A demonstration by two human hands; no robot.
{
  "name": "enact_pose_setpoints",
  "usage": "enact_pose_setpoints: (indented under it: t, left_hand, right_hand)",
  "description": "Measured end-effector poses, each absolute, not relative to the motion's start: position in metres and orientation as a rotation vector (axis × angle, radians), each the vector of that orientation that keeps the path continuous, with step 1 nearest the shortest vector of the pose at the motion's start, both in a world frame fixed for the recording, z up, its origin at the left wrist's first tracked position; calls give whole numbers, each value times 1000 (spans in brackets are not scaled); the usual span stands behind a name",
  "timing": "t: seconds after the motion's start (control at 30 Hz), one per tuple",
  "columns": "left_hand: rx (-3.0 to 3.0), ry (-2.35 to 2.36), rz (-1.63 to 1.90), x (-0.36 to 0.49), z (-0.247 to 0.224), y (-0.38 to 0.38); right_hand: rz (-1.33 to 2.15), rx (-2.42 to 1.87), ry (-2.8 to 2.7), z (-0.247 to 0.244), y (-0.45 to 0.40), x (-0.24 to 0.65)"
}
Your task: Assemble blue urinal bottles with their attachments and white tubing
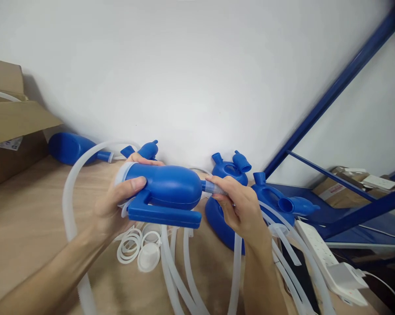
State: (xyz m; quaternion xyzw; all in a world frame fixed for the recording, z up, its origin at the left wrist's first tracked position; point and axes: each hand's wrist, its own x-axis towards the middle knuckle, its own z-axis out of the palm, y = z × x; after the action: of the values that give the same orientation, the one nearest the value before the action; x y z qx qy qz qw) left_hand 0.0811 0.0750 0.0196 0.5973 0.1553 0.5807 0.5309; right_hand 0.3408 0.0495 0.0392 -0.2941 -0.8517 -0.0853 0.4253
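Note:
A blue plastic urinal funnel [176, 183] with a flat side handle lies level above the table. My left hand [118, 194] is wrapped around its wide end, thumb on the blue side, beside a translucent white collar [122, 173]. At the narrow right end, a translucent tube [211, 187] sits over the nozzle. The fingers of my right hand [236, 199] pinch this tube. One length of tubing [237, 262] hangs below my right wrist; whether it is the same piece is hidden. White rings [129, 248] and a round white lid [148, 257] lie below the funnel.
Blue urinal bottles [228, 170] with loose funnels stand along the wall, and another blue piece [72, 148] lies left. Several translucent tubes [187, 271] cross the front. A cardboard box [16, 127] is at left; a power strip [322, 249] and blue shelf frame [335, 83] are at right.

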Motion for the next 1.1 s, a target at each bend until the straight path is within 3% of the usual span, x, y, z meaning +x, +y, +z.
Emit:
enact_pose_setpoints:
  t: [0.2, 0.53, 0.73, 1.1]
  left_hand:
    - [1248, 471, 1355, 86, 15, 78]
    - [1827, 297, 1716, 93, 12, 58]
    - [1977, 99, 1664, 87, 15, 62]
    - [1465, 305, 1727, 72, 35, 78]
  right_hand:
    - [-315, -770, -2151, 38, 48, 341]
    - [-359, -784, -2127, 40, 46, 346]
    - [-298, -811, -2160, 38, 44, 352]
    - [471, -833, -1789, 45, 37, 344]
